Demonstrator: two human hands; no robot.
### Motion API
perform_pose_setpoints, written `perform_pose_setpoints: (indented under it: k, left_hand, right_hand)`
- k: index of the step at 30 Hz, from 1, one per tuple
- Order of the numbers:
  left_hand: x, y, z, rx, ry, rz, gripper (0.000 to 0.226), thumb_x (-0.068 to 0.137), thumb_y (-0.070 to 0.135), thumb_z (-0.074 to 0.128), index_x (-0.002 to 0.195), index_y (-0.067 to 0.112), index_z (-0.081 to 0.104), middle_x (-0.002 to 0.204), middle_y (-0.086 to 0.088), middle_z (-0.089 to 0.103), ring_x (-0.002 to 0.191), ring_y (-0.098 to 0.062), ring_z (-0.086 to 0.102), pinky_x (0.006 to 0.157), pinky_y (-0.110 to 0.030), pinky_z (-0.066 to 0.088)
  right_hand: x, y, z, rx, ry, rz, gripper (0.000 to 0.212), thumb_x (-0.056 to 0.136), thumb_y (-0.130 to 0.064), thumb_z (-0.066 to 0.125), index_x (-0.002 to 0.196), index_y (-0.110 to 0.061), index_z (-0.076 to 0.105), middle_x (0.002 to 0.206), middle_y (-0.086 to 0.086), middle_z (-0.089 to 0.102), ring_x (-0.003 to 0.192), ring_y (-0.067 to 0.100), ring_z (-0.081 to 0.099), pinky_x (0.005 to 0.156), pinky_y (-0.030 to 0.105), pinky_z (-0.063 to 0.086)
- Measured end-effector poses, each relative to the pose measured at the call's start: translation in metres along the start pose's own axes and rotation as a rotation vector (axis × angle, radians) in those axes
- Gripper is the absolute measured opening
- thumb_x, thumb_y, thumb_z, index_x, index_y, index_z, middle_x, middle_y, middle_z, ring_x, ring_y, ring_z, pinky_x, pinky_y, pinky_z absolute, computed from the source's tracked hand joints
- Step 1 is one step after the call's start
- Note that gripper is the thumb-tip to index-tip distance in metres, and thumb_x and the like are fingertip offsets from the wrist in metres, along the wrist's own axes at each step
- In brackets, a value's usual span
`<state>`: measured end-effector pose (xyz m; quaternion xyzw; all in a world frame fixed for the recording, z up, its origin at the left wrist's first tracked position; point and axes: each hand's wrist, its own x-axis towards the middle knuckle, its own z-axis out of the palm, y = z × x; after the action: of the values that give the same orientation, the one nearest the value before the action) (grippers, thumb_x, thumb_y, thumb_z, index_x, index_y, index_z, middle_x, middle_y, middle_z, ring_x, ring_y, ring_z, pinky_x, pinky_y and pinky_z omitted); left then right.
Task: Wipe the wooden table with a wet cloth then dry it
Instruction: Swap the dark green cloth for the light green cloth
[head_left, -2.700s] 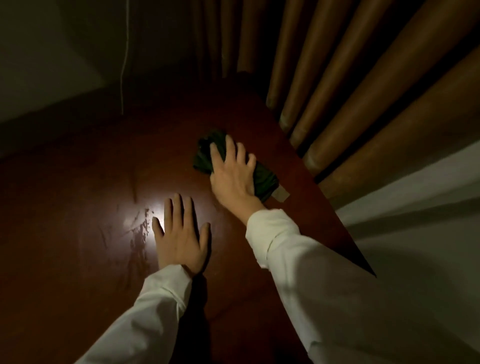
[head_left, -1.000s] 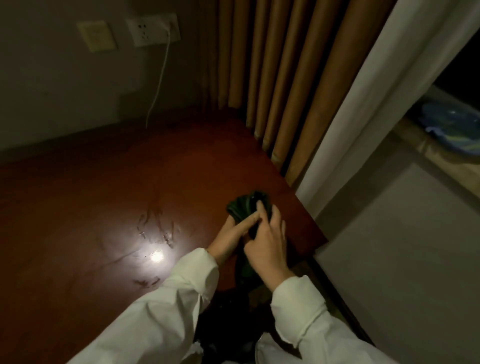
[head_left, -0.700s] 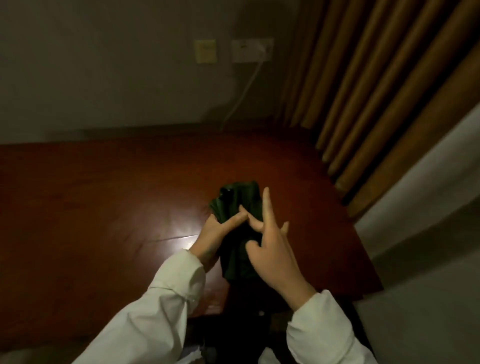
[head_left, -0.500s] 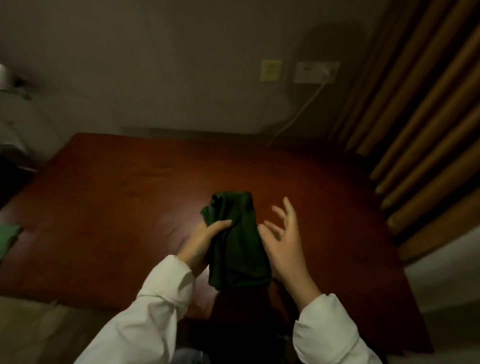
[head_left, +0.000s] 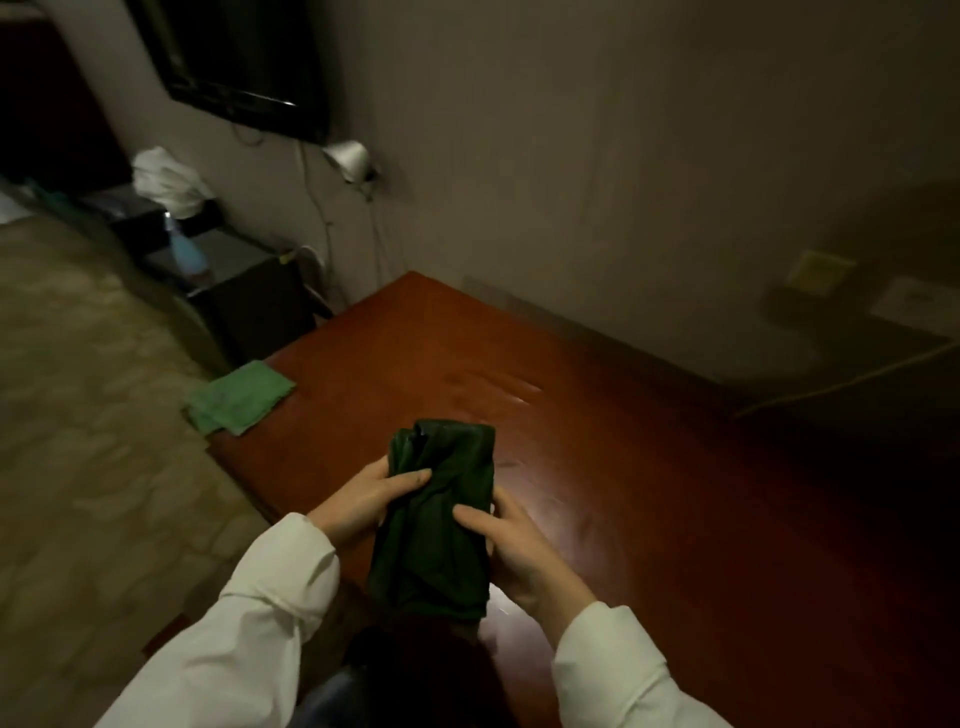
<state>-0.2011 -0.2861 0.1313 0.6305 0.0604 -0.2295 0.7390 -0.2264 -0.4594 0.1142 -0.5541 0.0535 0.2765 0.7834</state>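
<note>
A dark green cloth (head_left: 439, 525), bunched and folded, is held up over the near edge of the reddish wooden table (head_left: 649, 467). My left hand (head_left: 363, 499) grips its left side with the thumb across the fabric. My right hand (head_left: 511, 545) holds its right side, thumb on top and fingers behind. A lighter green cloth (head_left: 236, 396) lies flat on the table's left corner, well away from both hands. Faint wet streaks shine on the tabletop beyond the dark cloth.
A wall runs along the table's far side, with sockets (head_left: 914, 306) and a cable at the right. To the left are a dark cabinet (head_left: 249, 296) with a spray bottle (head_left: 187, 249), a wall-mounted screen (head_left: 244, 62) and patterned carpet (head_left: 93, 467).
My right hand, wiping with the dark cloth earlier, passed it to my left hand, opened, and now grips it again. The view has swung left, bringing the lighter cloth into sight.
</note>
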Motion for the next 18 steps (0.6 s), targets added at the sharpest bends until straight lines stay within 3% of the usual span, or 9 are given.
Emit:
perform_pose_setpoints:
  k: [3, 5, 8, 11, 13, 18]
  left_hand:
    - [0.007, 0.005, -0.043, 0.045, 0.110, 0.028, 0.031, 0.092, 0.005, 0.047, 0.123, 0.011, 0.047, 0.105, -0.001, 0.061, 0.081, -0.006, 0.066, 0.062, -0.018, 0.052]
    - [0.017, 0.007, -0.069, 0.053, 0.146, 0.037, 0.030, 0.092, 0.006, 0.047, 0.122, 0.011, 0.049, 0.105, 0.000, 0.062, 0.083, -0.007, 0.065, 0.062, -0.018, 0.052]
    - [0.043, 0.010, -0.109, -0.017, 0.212, 0.068, 0.031, 0.092, 0.008, 0.048, 0.122, 0.015, 0.049, 0.113, -0.003, 0.061, 0.094, -0.013, 0.062, 0.072, -0.024, 0.053]
    - [0.070, 0.021, -0.150, -0.050, 0.282, 0.113, 0.029, 0.092, 0.011, 0.050, 0.120, 0.021, 0.049, 0.120, -0.004, 0.057, 0.103, -0.018, 0.058, 0.090, -0.036, 0.046]
    - [0.088, 0.032, -0.191, -0.100, 0.314, 0.128, 0.028, 0.091, 0.012, 0.051, 0.118, 0.023, 0.052, 0.121, -0.004, 0.059, 0.105, -0.020, 0.059, 0.092, -0.040, 0.046]
    - [0.111, 0.074, -0.304, -0.111, 0.427, 0.183, 0.037, 0.082, 0.010, 0.063, 0.115, 0.024, 0.052, 0.111, 0.005, 0.062, 0.098, -0.010, 0.062, 0.072, -0.022, 0.053]
  right_hand:
    - [0.041, 0.002, 0.033, -0.131, 0.027, -0.042, 0.032, 0.093, -0.007, 0.055, 0.123, -0.020, 0.050, 0.121, 0.005, 0.060, 0.110, 0.024, 0.060, 0.093, 0.043, 0.050]
    - [0.072, 0.001, 0.050, -0.214, 0.040, -0.046, 0.032, 0.094, -0.009, 0.053, 0.125, -0.018, 0.047, 0.126, 0.008, 0.057, 0.113, 0.024, 0.057, 0.097, 0.044, 0.047]
    - [0.125, -0.004, 0.072, -0.282, 0.036, -0.027, 0.037, 0.095, -0.010, 0.051, 0.131, -0.014, 0.044, 0.129, 0.009, 0.055, 0.115, 0.025, 0.055, 0.097, 0.043, 0.047]
    - [0.179, -0.015, 0.098, -0.302, 0.041, -0.021, 0.030, 0.096, -0.007, 0.048, 0.125, -0.016, 0.045, 0.126, 0.009, 0.055, 0.112, 0.024, 0.056, 0.091, 0.036, 0.050]
    - [0.223, -0.026, 0.125, -0.323, 0.029, 0.002, 0.029, 0.097, -0.007, 0.047, 0.124, -0.015, 0.045, 0.126, 0.010, 0.056, 0.111, 0.025, 0.056, 0.091, 0.036, 0.050]
    - [0.340, -0.050, 0.212, -0.348, -0.094, 0.090, 0.035, 0.097, -0.010, 0.048, 0.131, -0.013, 0.044, 0.126, 0.009, 0.056, 0.112, 0.026, 0.056, 0.095, 0.041, 0.048]
